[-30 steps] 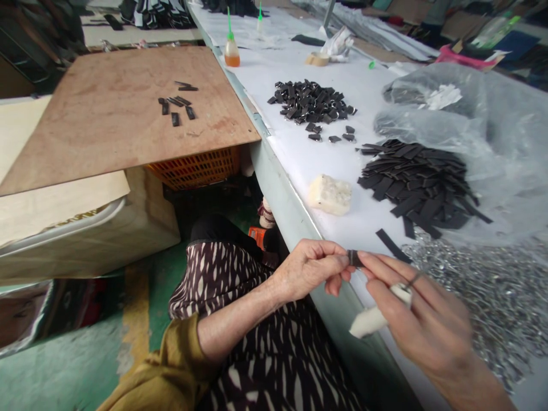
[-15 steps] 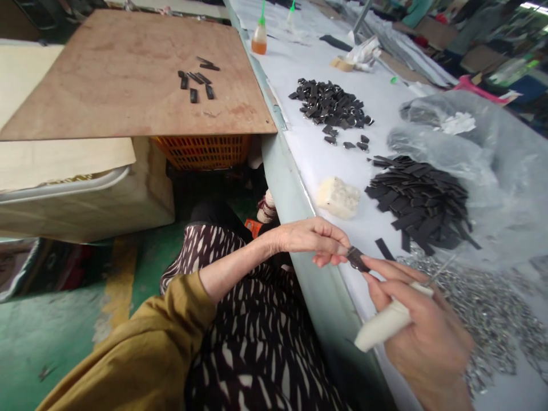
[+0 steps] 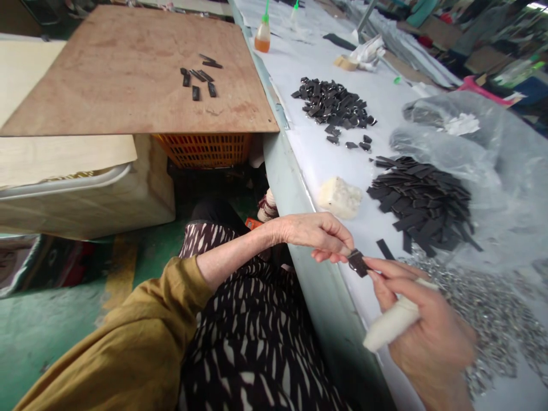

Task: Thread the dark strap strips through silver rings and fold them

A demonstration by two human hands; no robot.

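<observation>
A small black strip with a metal ring (image 3: 358, 262) is held between both hands over the table's near edge. My left hand (image 3: 319, 235) pinches its left end. My right hand (image 3: 428, 325) grips its other end with thumb and forefinger. A white-handled tool (image 3: 393, 324) also lies in my right hand, across the palm. One loose black strip (image 3: 385, 249) is on the white table just beyond the hands. Farther off lies a heap of flat black strips (image 3: 422, 200), and silvery metal rings (image 3: 488, 314) spread out beside my right hand.
A whitish block (image 3: 339, 197) sits near the table edge (image 3: 295, 182). Behind it is a pile of black pieces with rings (image 3: 336, 103). Clear plastic (image 3: 492, 171) covers the right side. A bottle of orange liquid (image 3: 262, 37) stands farther back, beside a wooden board (image 3: 141, 74).
The held strip has tilted a little, its ring side showing more. My right hand has shifted slightly right, and the tool's thin metal tip no longer shows clearly.
</observation>
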